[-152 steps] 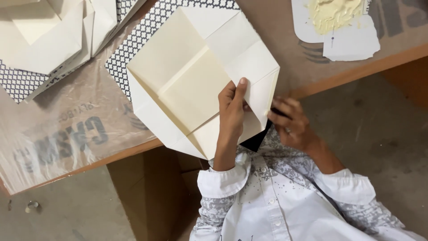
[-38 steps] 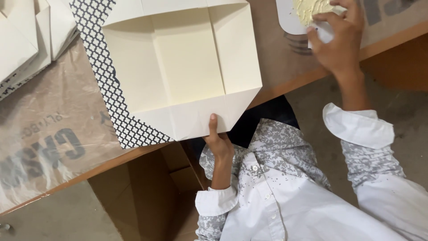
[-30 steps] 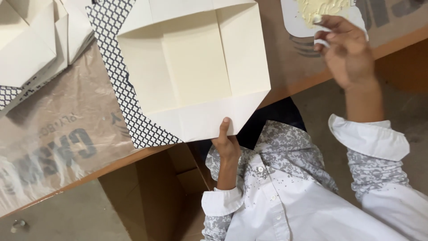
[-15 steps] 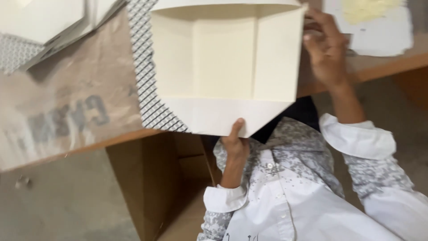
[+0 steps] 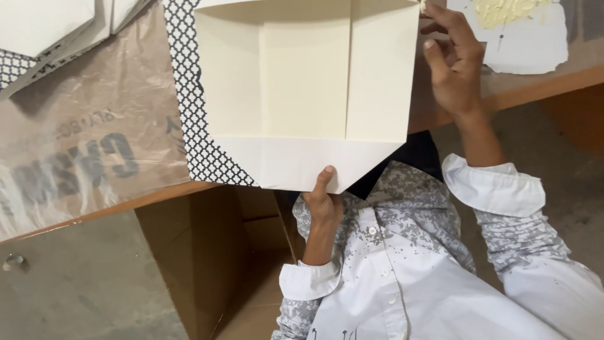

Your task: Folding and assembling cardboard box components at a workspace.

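Note:
A cream card blank (image 5: 302,82), creased into panels with its side flaps raised, lies on the table and overhangs the front edge. My left hand (image 5: 324,198) grips its near pointed flap from below, thumb on top. My right hand (image 5: 453,63) is at the card's right flap, with the index fingertip on the top right corner and the other fingers loosely curled, nothing held. A black-and-white patterned sheet (image 5: 182,94) lies under the card and shows along its left side.
A white paper (image 5: 528,38) with a smear of yellowish paste (image 5: 503,9) lies at the back right. Stacked cream blanks (image 5: 44,25) sit at the back left on a brown printed cover (image 5: 82,145). An open cardboard box (image 5: 214,252) stands under the table.
My right hand came back from the paste paper to the card's top right corner. The card has been turned square to the table edge, with my left hand still on its near flap.

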